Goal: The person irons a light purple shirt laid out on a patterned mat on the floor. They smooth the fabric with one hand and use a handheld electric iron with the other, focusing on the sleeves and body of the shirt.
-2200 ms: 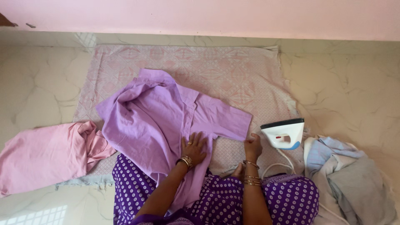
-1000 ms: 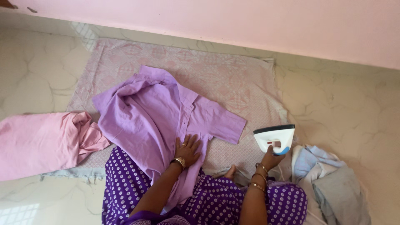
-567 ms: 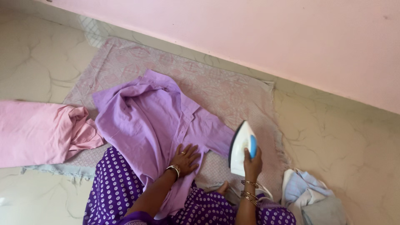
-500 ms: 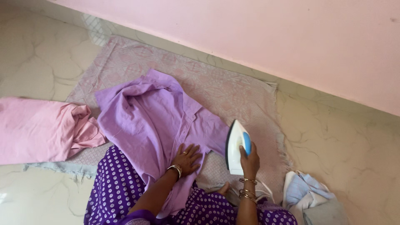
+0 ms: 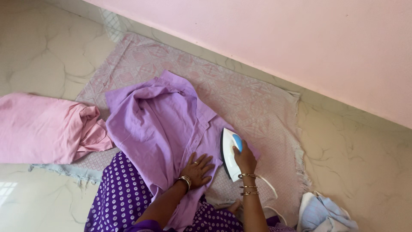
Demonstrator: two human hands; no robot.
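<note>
Keep left hand (image 5: 198, 168) spread flat, pinning lilac shirt (image 5: 163, 129) at lower centre, while right hand (image 5: 244, 158), clenched around white iron (image 5: 229, 152), glides slowly along the sleeve.

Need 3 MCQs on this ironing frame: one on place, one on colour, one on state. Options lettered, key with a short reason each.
1. Where does the iron sit?
A. On the lilac shirt, beside its button strip
B. On the pink garment at far left
C. On the bare marble floor

2. What colour is the iron's handle?
A. Red
B. Blue
C. Black

3. What is the left hand doing?
A. Lifted off the cloth
B. Gripping the iron's cord
C. Pressed flat on the shirt, fingers spread

Key:
1 A: the iron's white body lies over the shirt's right sleeve area, on the patterned mat.
2 B: a blue grip shows just above the right hand, which wraps it.
3 C: the palm lies on the lilac fabric near the hem, with nothing held.
</note>
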